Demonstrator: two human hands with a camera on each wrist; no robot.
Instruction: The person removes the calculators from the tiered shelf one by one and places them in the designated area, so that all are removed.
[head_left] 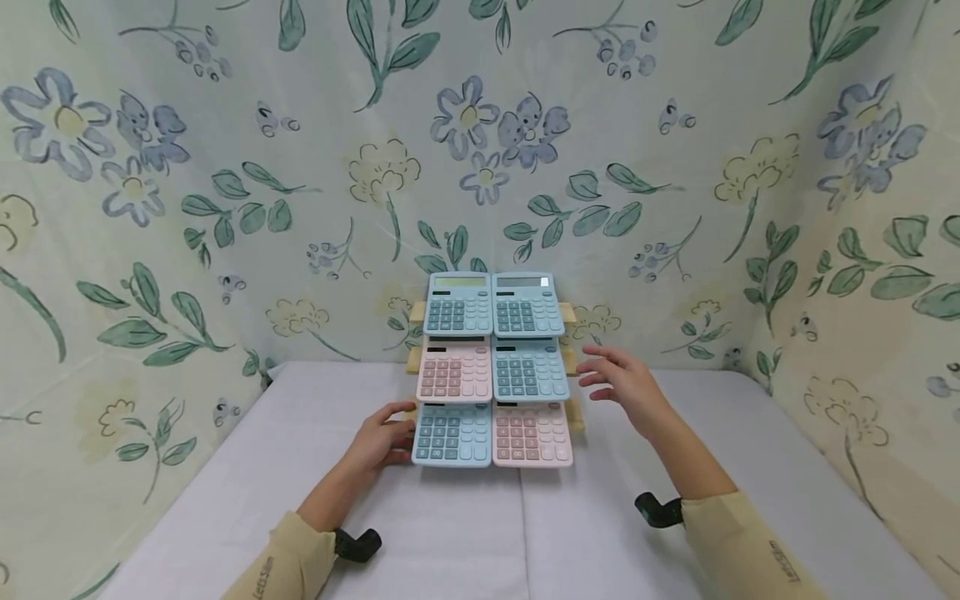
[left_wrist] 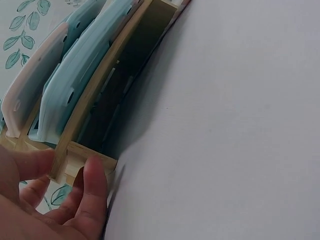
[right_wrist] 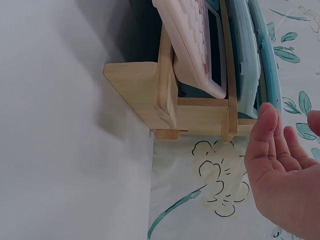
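Several calculators stand in three tiers on a wooden rack [head_left: 575, 414]. Both top ones are blue, on the left [head_left: 459, 303] and right [head_left: 527, 303]. Below them come a pink calculator [head_left: 454, 369] and a blue calculator [head_left: 530, 369]; the bottom tier has a blue calculator [head_left: 452, 434] at left and a pink calculator [head_left: 532, 434] at right. My left hand [head_left: 381, 437] grips the rack's lower left end; in the left wrist view its digits lie on either side of the front rail [left_wrist: 90, 107]. My right hand [right_wrist: 285, 160], fingers relaxed and apart, hovers off the rack's right side, holding nothing.
A white cloth [head_left: 465, 533] covers the table under the rack. Flower-patterned fabric [head_left: 480, 100] hangs close behind the rack and along both sides. Black curved mounts sit on the wrists, at left [head_left: 358, 546] and right [head_left: 658, 510].
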